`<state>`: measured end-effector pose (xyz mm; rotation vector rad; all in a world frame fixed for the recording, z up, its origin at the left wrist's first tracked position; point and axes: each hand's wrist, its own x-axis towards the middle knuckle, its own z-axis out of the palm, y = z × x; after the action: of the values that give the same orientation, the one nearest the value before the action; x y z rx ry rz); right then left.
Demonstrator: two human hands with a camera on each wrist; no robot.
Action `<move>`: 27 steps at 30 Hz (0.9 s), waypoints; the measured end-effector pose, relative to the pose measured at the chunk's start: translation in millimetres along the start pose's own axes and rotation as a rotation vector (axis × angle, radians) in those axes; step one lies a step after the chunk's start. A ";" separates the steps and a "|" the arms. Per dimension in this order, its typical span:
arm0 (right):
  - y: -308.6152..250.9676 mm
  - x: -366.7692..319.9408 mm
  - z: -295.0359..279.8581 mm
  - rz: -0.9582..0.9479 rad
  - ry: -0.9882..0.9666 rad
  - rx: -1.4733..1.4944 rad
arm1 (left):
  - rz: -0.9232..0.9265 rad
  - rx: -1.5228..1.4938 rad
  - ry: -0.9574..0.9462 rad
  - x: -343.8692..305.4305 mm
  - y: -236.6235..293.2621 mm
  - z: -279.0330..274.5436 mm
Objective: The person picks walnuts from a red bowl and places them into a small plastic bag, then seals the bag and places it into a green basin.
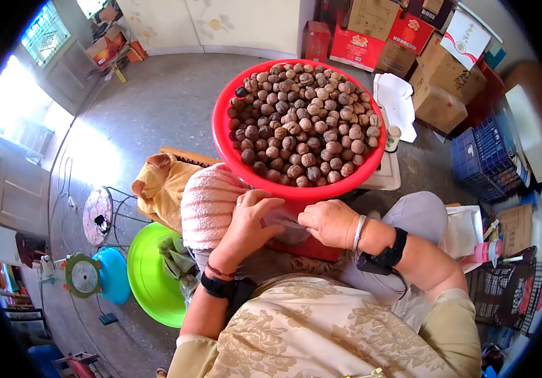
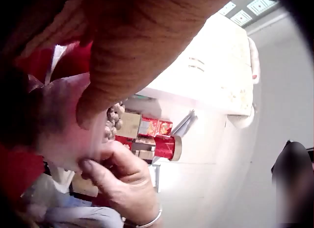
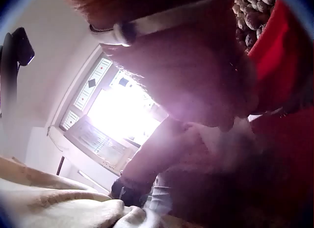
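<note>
A clear plastic bag [image 1: 291,232] is stretched between my two hands, just below the near rim of a red basin [image 1: 223,135] heaped with walnuts [image 1: 308,126]. My left hand [image 1: 249,222] holds the bag's left side with bent fingers. On the other side, my right hand [image 1: 332,223] pinches the bag's edge between thumb and fingers. The left wrist view shows the thin plastic [image 2: 68,127] passing under the left hand's finger to the right hand's pinch. In the right wrist view both hands are dark and partly hidden.
A pink-and-white striped towel [image 1: 205,205] lies beside the left hand, with a yellow cloth [image 1: 160,186] behind it. A green basin [image 1: 151,277] stands at the left. Cardboard boxes [image 1: 438,94] and a blue crate [image 1: 488,157] are stacked at the right.
</note>
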<state>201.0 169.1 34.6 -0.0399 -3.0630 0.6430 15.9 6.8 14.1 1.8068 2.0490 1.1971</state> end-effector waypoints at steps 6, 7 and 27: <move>3.0 0.2 -3.5 0.069 0.052 0.034 | -0.120 -0.090 -0.133 -6.0 -18.3 23.0; 3.5 0.8 -4.0 0.092 0.076 0.105 | -0.119 -0.096 -0.106 -7.1 -18.1 25.7; -6.8 16.6 -5.2 -0.013 0.189 0.230 | 0.147 -0.046 0.047 -6.5 0.5 23.6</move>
<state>184.3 165.4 42.2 -0.0742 -2.7889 0.9280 31.9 11.7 -3.9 1.9543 1.9241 1.3258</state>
